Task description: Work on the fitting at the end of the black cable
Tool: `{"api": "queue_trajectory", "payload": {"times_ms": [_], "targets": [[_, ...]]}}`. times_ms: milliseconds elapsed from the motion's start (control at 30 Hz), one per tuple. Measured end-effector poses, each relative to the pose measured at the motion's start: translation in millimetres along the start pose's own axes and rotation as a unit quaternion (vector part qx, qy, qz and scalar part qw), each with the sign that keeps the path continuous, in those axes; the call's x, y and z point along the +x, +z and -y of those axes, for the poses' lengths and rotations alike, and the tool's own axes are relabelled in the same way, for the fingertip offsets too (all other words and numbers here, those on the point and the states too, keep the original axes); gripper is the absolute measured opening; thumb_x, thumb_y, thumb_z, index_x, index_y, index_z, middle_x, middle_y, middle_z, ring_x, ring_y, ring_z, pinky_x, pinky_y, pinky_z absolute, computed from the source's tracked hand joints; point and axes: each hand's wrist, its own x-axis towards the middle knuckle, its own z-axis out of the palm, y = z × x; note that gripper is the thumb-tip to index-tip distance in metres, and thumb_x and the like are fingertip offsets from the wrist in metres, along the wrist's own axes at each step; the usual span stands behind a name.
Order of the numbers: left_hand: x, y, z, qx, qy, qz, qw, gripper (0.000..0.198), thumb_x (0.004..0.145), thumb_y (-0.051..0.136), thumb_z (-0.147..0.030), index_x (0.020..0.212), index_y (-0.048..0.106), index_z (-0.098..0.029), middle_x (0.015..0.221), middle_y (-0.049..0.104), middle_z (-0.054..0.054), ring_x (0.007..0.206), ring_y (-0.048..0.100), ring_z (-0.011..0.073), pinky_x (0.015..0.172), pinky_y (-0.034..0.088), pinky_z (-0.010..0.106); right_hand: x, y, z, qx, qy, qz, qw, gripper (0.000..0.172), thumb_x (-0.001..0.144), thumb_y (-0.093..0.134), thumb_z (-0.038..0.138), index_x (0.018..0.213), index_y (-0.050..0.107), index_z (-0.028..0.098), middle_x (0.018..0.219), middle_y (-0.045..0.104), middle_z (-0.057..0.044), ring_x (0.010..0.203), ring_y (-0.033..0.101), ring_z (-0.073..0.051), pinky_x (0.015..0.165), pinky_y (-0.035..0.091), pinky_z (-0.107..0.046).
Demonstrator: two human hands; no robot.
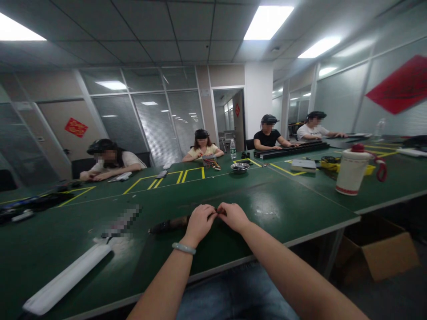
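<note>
My left hand (200, 222), with a pale bangle on its wrist, is just above the green table (283, 209) near its front edge. My right hand (235, 217) meets it there, fingertip to fingertip. The fingers of both hands are pinched together around something small and dark, mostly hidden by them. A dark, elongated object with a brownish middle (168, 225) lies on the table just left of my left hand and partly behind it; its kind is unclear.
A long white wrapped object (70, 278) lies at front left. Beyond my hands are a metal bowl (239, 171) and a water bottle (232, 150). A red-lidded cup (352, 175) stands right, above a cardboard box (390, 255) on the floor. Several people sit across the table.
</note>
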Motion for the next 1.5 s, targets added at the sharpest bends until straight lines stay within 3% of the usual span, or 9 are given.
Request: {"api": "queue_trajectory", "payload": {"times_ms": [133,400,533,633,800,1033,1300,1400,1500], "targets": [[1.0,1.2,1.1,-0.006,-0.023,-0.005,1.000,0.016,0.090,0.053,-0.029,0.086,0.067,-0.023,0.104,0.064,0.004,0.099,0.057,0.0200,0.092,0.043,0.036,0.2,-1.5,-6.7,-0.043,0.009,0.020,0.999,0.026,0.086,0.061,0.047,0.083,0.070,0.023,0.082,0.071,-0.003,0.084,0.061,-0.019,0.081,0.039,-0.030],[-0.1,1.5,1.9,-0.047,-0.038,-0.021,0.998,0.016,0.090,0.054,-0.030,0.082,0.067,-0.023,0.104,0.064,0.002,0.097,0.058,0.0169,0.091,0.043,0.032,-2.6,-12.8,-19.0,-0.037,-0.006,0.021,0.999,0.029,0.089,0.055,0.047,0.080,0.072,0.024,0.081,0.070,-0.003,0.089,0.056,-0.020,0.086,0.037,-0.033],[0.0,-1.6,-0.6,-0.057,-0.048,-0.006,0.997,0.019,0.091,0.052,-0.032,0.083,0.067,-0.023,0.105,0.064,0.002,0.097,0.059,0.0171,0.089,0.044,0.031,-4.8,-9.5,-26.9,0.027,0.022,0.097,0.995,0.026,0.087,0.057,0.046,0.086,0.071,0.025,0.080,0.069,0.000,0.073,0.058,-0.014,0.070,0.039,-0.025],[-0.5,-4.6,1.0,-0.056,-0.061,-0.001,0.997,0.022,0.091,0.050,-0.035,0.088,0.068,-0.023,0.104,0.065,0.003,0.096,0.060,0.0177,0.087,0.046,0.031,-4.3,-4.0,-30.9,0.038,0.034,0.100,0.994,0.025,0.086,0.057,0.044,0.084,0.072,0.024,0.077,0.068,0.001,0.068,0.057,-0.013,0.061,0.036,-0.023],[-3.9,-7.4,8.9,-0.007,-0.082,-0.027,0.996,0.028,0.084,0.059,-0.046,0.099,0.065,-0.023,0.104,0.065,0.004,0.096,0.060,0.0209,0.087,0.045,0.033,-2.0,-2.6,-32.9,0.072,0.077,0.118,0.987,0.028,0.088,0.055,0.045,0.088,0.074,0.025,0.075,0.068,0.001,0.064,0.057,-0.012,0.058,0.035,-0.022],[-4.6,1.2,11.5,0.054,-0.093,0.015,0.994,0.027,0.082,0.059,-0.028,0.108,0.062,-0.025,0.111,0.065,0.004,0.102,0.059,0.0217,0.090,0.042,0.033,10.3,-7.1,-30.4,0.068,0.127,0.166,0.975,0.030,0.090,0.053,0.043,0.091,0.076,0.023,0.073,0.068,0.000,0.061,0.056,-0.010,0.053,0.034,-0.020],[-3.1,3.6,17.3,0.058,-0.097,0.034,0.993,0.028,0.082,0.057,-0.027,0.110,0.062,-0.026,0.111,0.065,0.005,0.101,0.059,0.0218,0.089,0.041,0.034,37.3,-3.9,-27.7,0.118,0.164,0.307,0.930,0.024,0.091,0.055,0.034,0.086,0.072,0.017,0.067,0.064,0.000,0.043,0.055,-0.007,0.046,0.041,-0.017],[-2.9,5.1,20.4,0.056,-0.090,0.032,0.994,0.027,0.083,0.056,-0.028,0.109,0.062,-0.026,0.109,0.065,0.004,0.100,0.059,0.0216,0.087,0.041,0.033,34.7,5.2,-31.1,0.166,0.166,0.273,0.933,0.023,0.091,0.054,0.034,0.089,0.069,0.016,0.069,0.064,-0.001,0.045,0.058,-0.009,0.045,0.042,-0.017],[-3.2,6.5,23.2,0.050,-0.085,0.025,0.995,0.027,0.083,0.055,-0.029,0.109,0.063,-0.027,0.109,0.065,0.004,0.100,0.059,0.0213,0.087,0.041,0.033,24.4,10.1,-36.3,0.156,0.149,0.179,0.960,0.025,0.091,0.053,0.038,0.089,0.068,0.018,0.072,0.066,-0.001,0.049,0.058,-0.009,0.049,0.042,-0.018]]}}
